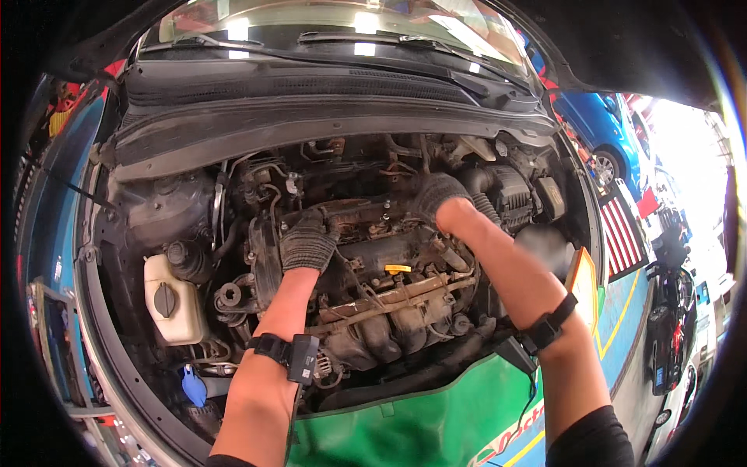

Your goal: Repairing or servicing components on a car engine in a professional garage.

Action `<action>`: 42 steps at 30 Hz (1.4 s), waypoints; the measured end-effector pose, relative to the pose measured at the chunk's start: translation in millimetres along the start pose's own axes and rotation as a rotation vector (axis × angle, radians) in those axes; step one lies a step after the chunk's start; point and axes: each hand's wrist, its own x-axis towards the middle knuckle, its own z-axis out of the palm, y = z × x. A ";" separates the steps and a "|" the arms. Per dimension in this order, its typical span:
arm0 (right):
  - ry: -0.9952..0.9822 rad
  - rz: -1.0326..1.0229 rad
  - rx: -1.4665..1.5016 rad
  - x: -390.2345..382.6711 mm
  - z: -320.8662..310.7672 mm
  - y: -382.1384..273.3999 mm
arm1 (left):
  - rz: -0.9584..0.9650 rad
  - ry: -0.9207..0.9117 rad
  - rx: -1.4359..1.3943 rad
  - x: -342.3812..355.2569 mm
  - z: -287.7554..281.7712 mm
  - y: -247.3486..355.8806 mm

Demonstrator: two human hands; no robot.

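My left hand [308, 243], in a grey knit glove, rests palm down on the left end of the dusty engine [381, 253]; its fingers lie over the far edge of the cover, their tips hidden. Farther back and to the right, my right hand [440, 196] wears a matching dark glove. Its fingers curl down among the hoses and brackets at the engine's rear right corner, and whatever they hold is out of sight. Between my forearms sit a yellow oil cap [398, 268] and a rusty metal rail [389, 300] above the curved intake pipes [377, 340].
A white reservoir [173, 300] with a black cap stands at left, near a blue filler cap [194, 386]. The black air intake box [513, 198] and ribbed hose flank my right hand. A green fender cover [389, 432] drapes the front edge. Black devices [303, 359] are strapped to my wrists.
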 end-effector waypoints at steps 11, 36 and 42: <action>-0.100 -0.146 -0.072 86.6 -6.7 6.1 | -0.047 -0.086 -0.002 2.4 0.7 -0.2; 0.126 -0.328 -0.010 108.1 -13.1 -28.8 | 0.416 -0.117 -0.188 41.1 76.2 43.6; 0.172 -0.341 0.040 117.7 2.0 -37.0 | 0.362 -0.098 -0.146 57.0 117.9 32.9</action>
